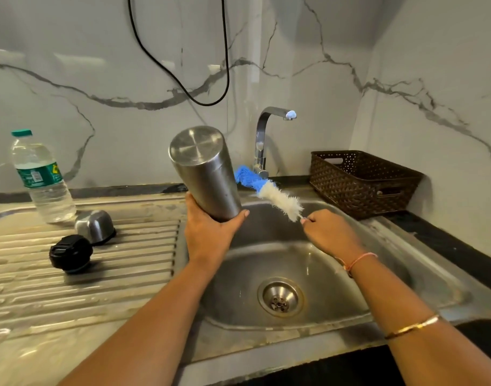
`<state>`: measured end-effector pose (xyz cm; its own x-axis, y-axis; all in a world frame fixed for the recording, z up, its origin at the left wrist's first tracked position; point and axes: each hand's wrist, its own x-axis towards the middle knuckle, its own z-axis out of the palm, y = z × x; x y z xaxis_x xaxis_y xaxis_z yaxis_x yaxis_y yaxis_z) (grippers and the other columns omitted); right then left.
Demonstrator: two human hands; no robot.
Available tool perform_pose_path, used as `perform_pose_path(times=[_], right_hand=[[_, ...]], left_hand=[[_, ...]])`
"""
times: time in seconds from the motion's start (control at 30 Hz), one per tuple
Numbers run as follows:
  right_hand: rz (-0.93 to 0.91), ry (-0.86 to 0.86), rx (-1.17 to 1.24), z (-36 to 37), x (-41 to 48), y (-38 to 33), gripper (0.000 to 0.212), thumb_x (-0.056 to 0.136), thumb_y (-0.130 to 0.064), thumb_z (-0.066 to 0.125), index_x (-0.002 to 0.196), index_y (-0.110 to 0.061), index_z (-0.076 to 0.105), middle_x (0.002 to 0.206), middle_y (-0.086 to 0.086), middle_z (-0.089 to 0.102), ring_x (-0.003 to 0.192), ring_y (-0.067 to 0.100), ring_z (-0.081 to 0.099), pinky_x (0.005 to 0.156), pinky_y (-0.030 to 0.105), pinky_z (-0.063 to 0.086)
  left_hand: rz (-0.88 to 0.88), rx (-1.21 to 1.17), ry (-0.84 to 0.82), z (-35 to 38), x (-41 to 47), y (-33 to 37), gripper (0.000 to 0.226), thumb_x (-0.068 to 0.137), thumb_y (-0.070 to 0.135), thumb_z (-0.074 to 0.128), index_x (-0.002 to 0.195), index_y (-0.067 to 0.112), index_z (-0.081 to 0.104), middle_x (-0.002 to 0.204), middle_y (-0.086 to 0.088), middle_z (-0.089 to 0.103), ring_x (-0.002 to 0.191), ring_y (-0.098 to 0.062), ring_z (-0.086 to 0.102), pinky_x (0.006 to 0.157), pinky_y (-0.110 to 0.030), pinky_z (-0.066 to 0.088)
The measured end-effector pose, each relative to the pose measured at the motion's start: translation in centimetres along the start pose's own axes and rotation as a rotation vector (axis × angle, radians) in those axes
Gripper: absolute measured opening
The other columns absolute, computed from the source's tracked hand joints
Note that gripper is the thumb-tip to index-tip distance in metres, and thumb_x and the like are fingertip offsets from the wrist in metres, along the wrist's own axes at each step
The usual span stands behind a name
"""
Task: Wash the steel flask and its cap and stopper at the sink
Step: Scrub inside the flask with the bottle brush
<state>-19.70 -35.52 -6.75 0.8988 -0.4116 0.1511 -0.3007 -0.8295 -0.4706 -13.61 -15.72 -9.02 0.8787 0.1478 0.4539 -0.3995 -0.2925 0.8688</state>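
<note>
Now my left fingers [238,218] are gripping the shiny steel flask [205,174], right fingers [310,220] pinching the blue-white brush [269,195]; probably scrubbing inside next.

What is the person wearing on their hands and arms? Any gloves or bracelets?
No gloves, and no sleeves in view: both arms are bare. The left hand and its arm wear nothing. Behind the right hand, a thin pinkish-orange thread goes round the wrist, and farther up the forearm sits a slim gold bangle.
</note>
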Motion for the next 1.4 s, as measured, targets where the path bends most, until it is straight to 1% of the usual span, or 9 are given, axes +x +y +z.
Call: perform_pose_path(times=[0.1,0.2,0.43,0.53,0.6,0.7,0.93,1.17,1.4], right_hand=[[0.02,-0.024,-0.003,0.1,-0.2,0.2,0.034,0.094,-0.026,0.043,0.062,-0.018,0.044,0.069,0.005,0.051,0.076,0.029,0.054,0.058,0.03,0.033],[0.026,-0.044,0.002,0.3,-0.4,0.3,0.033,0.094,-0.026,0.044,0.061,-0.018,0.045,0.067,0.005,0.051,0.075,0.029,0.054,0.051,0.028,0.028],[0.028,-0.058,0.013,0.6,-0.7,0.1,0.035,0.094,-0.029,0.043,0.061,-0.02,0.043,0.067,0.004,0.049,0.074,0.027,0.053,0.051,0.027,0.028],[0.004,-0.024,0.028,0.6,-0.8,-0.1,0.035,0.096,-0.029,0.041,0.063,-0.019,0.044,0.067,0.003,0.049,0.075,0.028,0.054,0.052,0.027,0.028],[0.015,-0.002,0.047,0.5,-0.9,-0.3,0.03,0.096,-0.029,0.041,0.07,-0.018,0.049,0.073,0.005,0.054,0.08,0.03,0.056,0.056,0.028,0.032],[0.029,-0.006,0.024,0.7,-1.1,-0.3,0.023,0.096,-0.03,0.04,0.082,-0.018,0.054,0.076,0.006,0.055,0.077,0.029,0.056,0.053,0.027,0.031],[0.039,0.01,0.035,0.6,-1.0,0.1,0.023,0.097,-0.029,0.04,0.092,-0.017,0.059,0.078,0.007,0.058,0.076,0.027,0.057,0.052,0.027,0.029],[0.027,-0.015,0.073,0.8,-1.2,0.6,0.026,0.097,-0.028,0.042,0.081,-0.015,0.058,0.07,0.007,0.056,0.067,0.024,0.055,0.053,0.028,0.032],[-0.003,-0.003,0.069,0.4,-0.9,0.2,0.027,0.098,-0.031,0.04,0.083,-0.018,0.058,0.074,0.008,0.061,0.069,0.022,0.058,0.054,0.028,0.035]], left_hand=[[-0.043,0.098,-0.161,0.3,-0.1,-0.7,0.081,0.054,0.032,0.091,0.116,0.024,0.04,0.11,0.008,0.056,0.103,-0.014,0.057,0.094,-0.035,0.048],[-0.052,0.108,-0.147,0.4,-0.4,-0.9,0.082,0.052,0.033,0.092,0.113,0.025,0.039,0.114,0.002,0.061,0.107,-0.022,0.059,0.094,-0.044,0.05],[-0.025,0.045,-0.077,-0.2,-0.9,0.0,0.087,0.055,0.031,0.091,0.124,0.02,0.039,0.105,0.011,0.052,0.099,-0.012,0.054,0.093,-0.034,0.047],[-0.03,0.0,-0.01,-0.3,-0.6,0.7,0.094,0.056,0.033,0.091,0.13,0.018,0.035,0.111,0.007,0.054,0.101,-0.013,0.054,0.094,-0.032,0.046],[-0.079,0.105,-0.153,-0.2,-0.4,0.4,0.088,0.054,0.033,0.091,0.122,0.021,0.038,0.116,0.001,0.059,0.107,-0.02,0.058,0.095,-0.039,0.048],[-0.147,0.303,-0.387,0.1,-1.0,-0.1,0.086,0.057,0.031,0.09,0.124,0.018,0.038,0.122,-0.001,0.057,0.114,-0.023,0.056,0.094,-0.037,0.046],[-0.123,0.266,-0.46,0.1,-1.1,-0.1,0.094,0.059,0.027,0.089,0.134,0.018,0.032,0.13,-0.003,0.053,0.121,-0.023,0.051,0.1,-0.038,0.045],[-0.188,0.001,-0.342,-1.0,0.4,1.0,0.09,0.06,0.019,0.089,0.126,0.019,0.029,0.113,0.003,0.05,0.105,-0.016,0.052,0.096,-0.037,0.048],[-0.113,0.095,-0.209,-7.5,6.0,0.8,0.083,0.065,0.014,0.085,0.121,0.016,0.024,0.11,0.001,0.048,0.1,-0.016,0.052,0.092,-0.033,0.046]])
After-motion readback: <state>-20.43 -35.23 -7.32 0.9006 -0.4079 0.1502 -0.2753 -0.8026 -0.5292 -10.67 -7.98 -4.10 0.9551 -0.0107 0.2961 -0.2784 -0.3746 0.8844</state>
